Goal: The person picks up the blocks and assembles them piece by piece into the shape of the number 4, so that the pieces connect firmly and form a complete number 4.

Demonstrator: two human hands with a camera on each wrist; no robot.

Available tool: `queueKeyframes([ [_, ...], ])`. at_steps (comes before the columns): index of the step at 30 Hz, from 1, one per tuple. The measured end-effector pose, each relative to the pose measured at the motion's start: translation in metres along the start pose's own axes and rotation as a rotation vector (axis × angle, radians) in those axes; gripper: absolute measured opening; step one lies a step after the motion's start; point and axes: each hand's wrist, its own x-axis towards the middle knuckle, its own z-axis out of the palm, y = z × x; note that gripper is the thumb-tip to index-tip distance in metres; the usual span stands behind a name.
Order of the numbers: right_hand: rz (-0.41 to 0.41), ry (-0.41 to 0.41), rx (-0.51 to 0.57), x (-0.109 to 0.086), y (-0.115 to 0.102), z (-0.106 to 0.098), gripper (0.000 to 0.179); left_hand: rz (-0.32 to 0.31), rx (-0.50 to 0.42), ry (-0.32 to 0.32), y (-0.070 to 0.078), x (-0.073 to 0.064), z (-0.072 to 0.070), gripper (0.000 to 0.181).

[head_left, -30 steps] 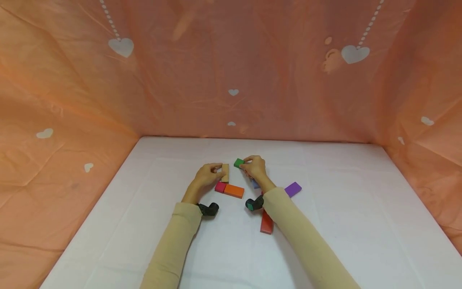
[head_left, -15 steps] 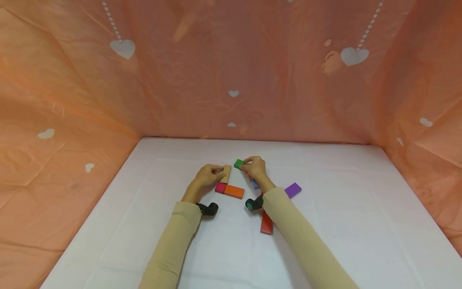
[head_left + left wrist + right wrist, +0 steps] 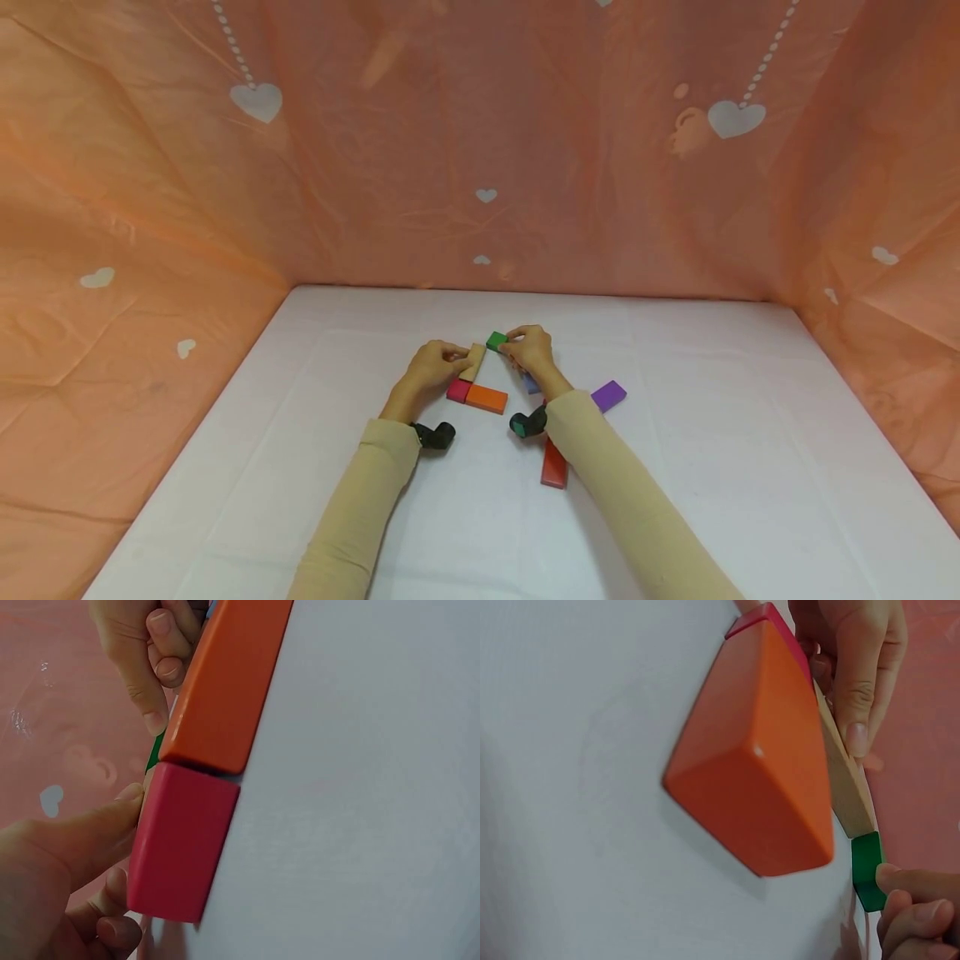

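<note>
My left hand (image 3: 432, 365) holds a plain wooden block (image 3: 474, 360) by its left side, fingers and thumb along it. The block lies slanted, its near end against a short pink block (image 3: 458, 390). An orange block (image 3: 487, 398) continues from the pink one to the right. With thumb and finger my right hand (image 3: 534, 348) pinches a small green block (image 3: 496, 341). In the right wrist view, the far end of the wooden block (image 3: 847, 784) comes right up to the green block (image 3: 867, 866). Part of a blue block (image 3: 531, 383) shows beneath my right hand.
A purple block (image 3: 608, 395) lies right of my right forearm, partly covered by the sleeve (image 3: 622, 483). Under that forearm sticks out a red block (image 3: 554, 465). A white cloth (image 3: 750, 433) covers the table; orange sheets with hearts (image 3: 600, 167) hang around it.
My left hand has turned the wooden block, its far end swinging right toward the green block. The right hand and the green block have stayed nearly still.
</note>
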Motion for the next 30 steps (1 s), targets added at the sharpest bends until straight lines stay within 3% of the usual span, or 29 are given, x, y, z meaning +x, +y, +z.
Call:
queueKeyframes([
  [19,-0.006,-0.004,-0.005,0.0002,-0.0002,-0.0012,0.033,0.029,0.01,0.026,0.0009,0.0044,0.0056,0.028],
  [30,-0.019,-0.012,-0.033,0.0,-0.0013,-0.0005,0.033,0.053,0.032,0.007,0.0009,0.0083,0.0075,0.027],
])
